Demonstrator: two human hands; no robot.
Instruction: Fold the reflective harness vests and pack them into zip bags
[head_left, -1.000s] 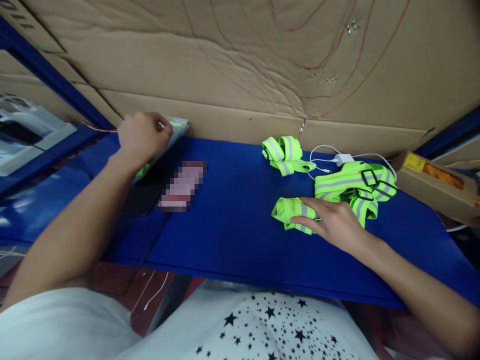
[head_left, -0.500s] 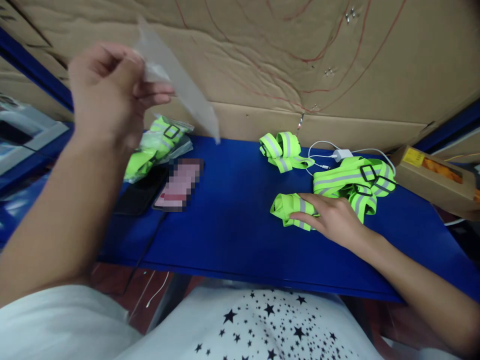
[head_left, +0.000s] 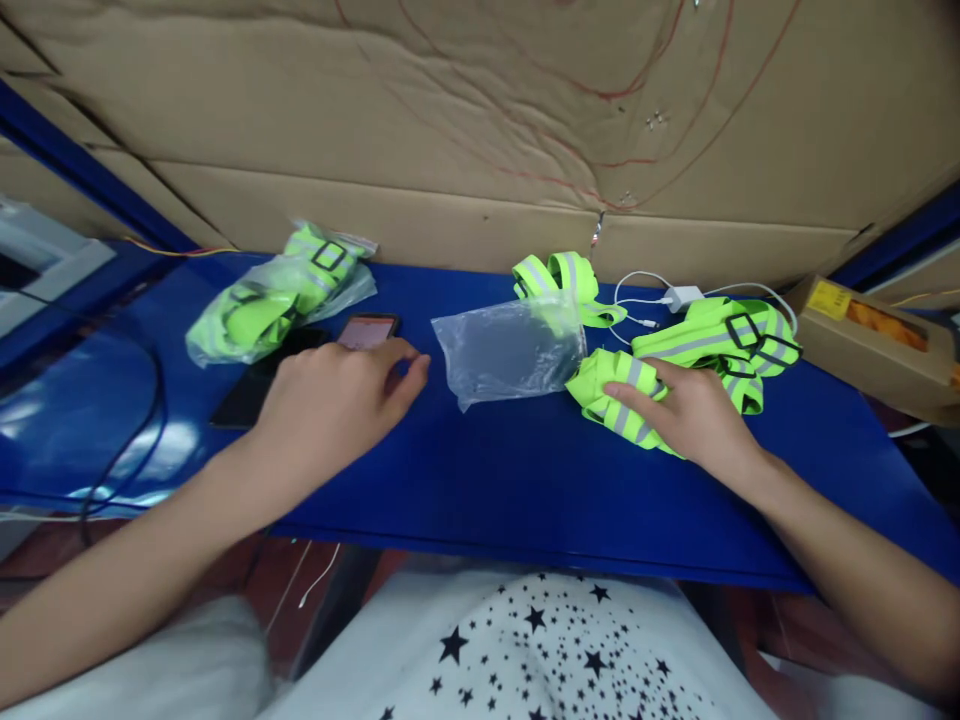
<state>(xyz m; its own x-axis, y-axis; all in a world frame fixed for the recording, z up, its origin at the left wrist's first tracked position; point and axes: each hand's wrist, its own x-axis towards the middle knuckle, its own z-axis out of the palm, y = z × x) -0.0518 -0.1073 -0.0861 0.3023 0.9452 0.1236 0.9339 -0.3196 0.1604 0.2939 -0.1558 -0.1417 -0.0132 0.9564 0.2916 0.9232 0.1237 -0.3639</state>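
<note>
My right hand (head_left: 697, 415) grips a folded bundle of neon-yellow reflective strap (head_left: 619, 395) with grey stripes, thumb on top. Just left of that bundle, a clear plastic bag (head_left: 510, 350) lies flat, its right end close against the strap. My left hand (head_left: 337, 410) is over the phones, with thumb and forefinger apart and nothing visible in it; its other fingers are partly hidden. Behind the bag sits a looped loose strap (head_left: 559, 285). More straps with black buckles (head_left: 720, 335) lie beyond my right hand.
Bagged straps (head_left: 262, 310) lie at the back left, next to a lit phone (head_left: 367, 330) and a dark phone (head_left: 247, 390). A white charger (head_left: 684, 297) with its cable and a cardboard box (head_left: 870, 345) are at the right. Cardboard (head_left: 450, 130) walls the back of the blue table (head_left: 480, 500).
My left hand has let go of the plastic bag and come down leftward of it; the bag now lies on the table. My right hand keeps the folded strap, shifted slightly right.
</note>
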